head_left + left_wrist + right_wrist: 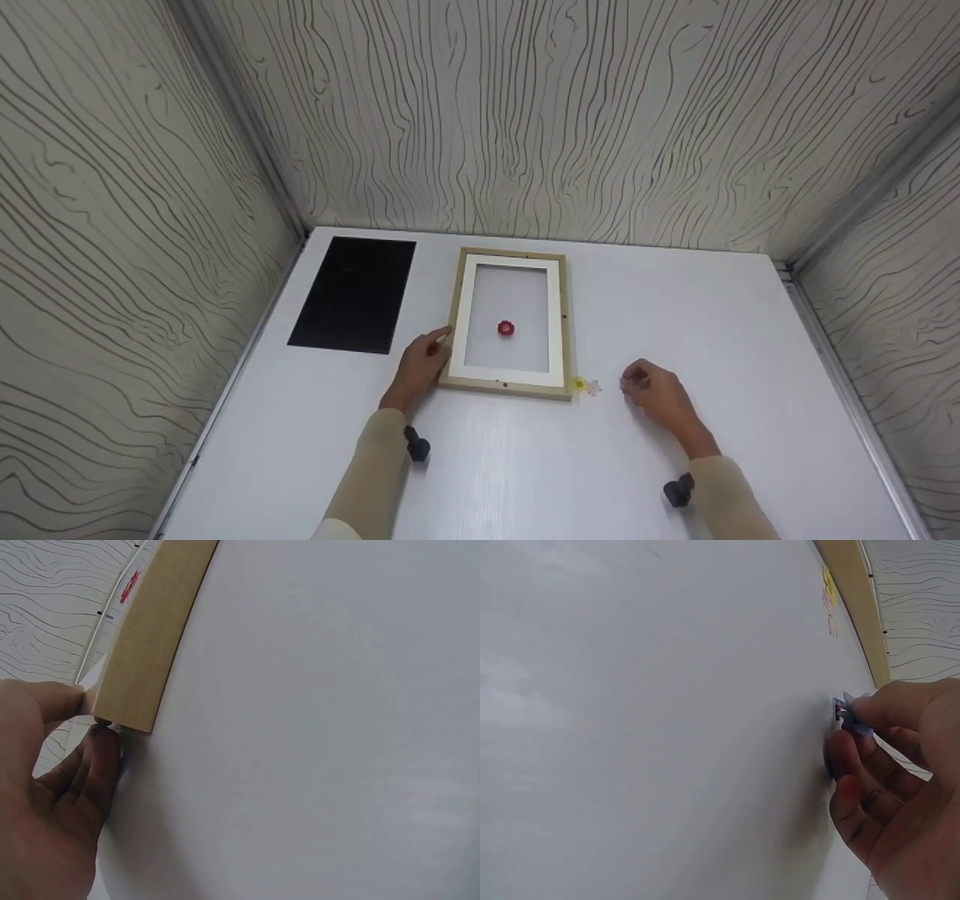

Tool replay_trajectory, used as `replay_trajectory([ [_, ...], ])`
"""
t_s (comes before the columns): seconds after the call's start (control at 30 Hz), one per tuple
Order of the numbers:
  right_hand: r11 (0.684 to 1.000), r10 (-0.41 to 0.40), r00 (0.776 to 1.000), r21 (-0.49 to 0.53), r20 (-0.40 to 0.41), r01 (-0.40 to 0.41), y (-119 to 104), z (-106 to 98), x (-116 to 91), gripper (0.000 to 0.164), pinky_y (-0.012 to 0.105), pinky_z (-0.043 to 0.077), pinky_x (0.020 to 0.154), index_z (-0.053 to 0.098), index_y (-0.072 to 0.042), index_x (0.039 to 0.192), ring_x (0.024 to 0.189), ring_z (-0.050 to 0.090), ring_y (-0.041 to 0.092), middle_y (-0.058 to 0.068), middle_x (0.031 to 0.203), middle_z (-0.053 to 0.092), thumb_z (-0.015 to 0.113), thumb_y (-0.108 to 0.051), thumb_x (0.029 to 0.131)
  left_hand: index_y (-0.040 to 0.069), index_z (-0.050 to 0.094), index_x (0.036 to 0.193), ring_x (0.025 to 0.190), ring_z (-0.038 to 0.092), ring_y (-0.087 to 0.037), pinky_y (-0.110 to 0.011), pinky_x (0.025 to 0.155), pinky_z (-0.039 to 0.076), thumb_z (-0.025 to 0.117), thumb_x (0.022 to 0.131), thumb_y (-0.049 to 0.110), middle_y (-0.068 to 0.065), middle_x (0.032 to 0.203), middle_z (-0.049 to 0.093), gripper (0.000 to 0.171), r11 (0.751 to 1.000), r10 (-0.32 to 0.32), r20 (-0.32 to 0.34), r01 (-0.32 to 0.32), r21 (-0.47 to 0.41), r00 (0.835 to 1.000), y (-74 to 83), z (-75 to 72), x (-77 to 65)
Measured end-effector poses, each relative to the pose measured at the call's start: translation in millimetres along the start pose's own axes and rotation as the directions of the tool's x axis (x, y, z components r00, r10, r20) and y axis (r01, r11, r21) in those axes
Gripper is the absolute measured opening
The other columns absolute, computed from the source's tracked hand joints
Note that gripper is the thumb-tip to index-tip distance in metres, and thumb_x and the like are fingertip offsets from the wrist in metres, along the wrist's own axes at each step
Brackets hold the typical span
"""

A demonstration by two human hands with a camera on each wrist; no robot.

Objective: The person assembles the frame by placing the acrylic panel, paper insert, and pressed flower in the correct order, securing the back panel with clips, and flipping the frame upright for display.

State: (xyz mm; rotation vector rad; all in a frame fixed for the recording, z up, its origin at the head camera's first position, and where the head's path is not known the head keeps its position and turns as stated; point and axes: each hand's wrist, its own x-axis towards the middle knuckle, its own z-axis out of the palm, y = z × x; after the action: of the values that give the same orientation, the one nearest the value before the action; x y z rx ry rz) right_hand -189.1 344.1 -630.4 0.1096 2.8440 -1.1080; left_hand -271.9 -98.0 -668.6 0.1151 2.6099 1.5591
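A light wooden picture frame [517, 388] with a white inner mat [554, 322] lies on the white table. Inside its opening sits a small red flower [506, 328]. My left hand [421, 364] holds the frame at its near left side, thumb and fingertips at the wood's corner in the left wrist view. To the right of the frame, my right hand [660, 394] pinches a small pale blue flower [859, 724] with a dark centre, partly hidden by the fingers. Between that hand and the frame's near right corner lie a yellow flower [579, 384] and a pale pink flower [594, 388].
A black rectangular panel [352, 296] lies flat at the far left of the white table [690, 300]. Patterned walls [480, 120] enclose the table at the back and on both sides, with metal rails along the edges.
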Motion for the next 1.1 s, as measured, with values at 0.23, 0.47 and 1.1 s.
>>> replay_trajectory([
  [0.23, 0.996, -0.036, 0.998, -0.078, -0.053, 0.032, -0.6, 6.5, 1.4, 0.014, 0.049, 0.057, 0.093, 0.074, -0.005, 0.113, 0.101, 0.069, 0.028, 0.011, 0.107, 0.073, 0.072, -0.008, 0.099, 0.017, 0.063, 0.149, 0.104, 0.057, -0.020, -0.045, 0.101, 0.050, 0.063, 0.106, 0.020, -0.008, 0.114, 0.066, 0.043, 1.000, -0.017, 0.003, 0.017, 0.001, 1.000, -1.3, 0.6, 1.3],
  [0.47, 0.990, -0.065, 0.994, -0.131, -0.091, 0.053, -0.7, 7.9, 1.0, 0.006, 0.051, 0.058, 0.092, 0.076, -0.006, 0.103, 0.097, 0.069, 0.029, 0.011, 0.102, 0.073, 0.075, -0.007, 0.097, 0.016, 0.063, 0.149, 0.107, 0.058, -0.022, -0.047, 0.103, 0.050, 0.063, 0.106, 0.018, -0.010, 0.117, 0.066, 0.043, 1.000, -0.022, 0.000, 0.022, 0.007, 1.000, -0.3, 0.1, 1.4],
  [1.1, 0.994, 0.087, 0.996, -0.065, 0.018, -0.086, 1.3, -1.9, 12.4, 0.016, 0.036, 0.054, 0.078, 0.072, -0.005, 0.108, 0.090, 0.063, 0.023, 0.010, 0.103, 0.071, 0.068, -0.017, 0.098, 0.019, 0.061, 0.152, 0.103, 0.056, -0.020, -0.042, 0.098, 0.050, 0.062, 0.106, 0.019, -0.007, 0.115, 0.065, 0.046, 0.999, -0.038, 0.012, 0.038, 0.017, 0.999, -0.7, 0.1, 2.6],
])
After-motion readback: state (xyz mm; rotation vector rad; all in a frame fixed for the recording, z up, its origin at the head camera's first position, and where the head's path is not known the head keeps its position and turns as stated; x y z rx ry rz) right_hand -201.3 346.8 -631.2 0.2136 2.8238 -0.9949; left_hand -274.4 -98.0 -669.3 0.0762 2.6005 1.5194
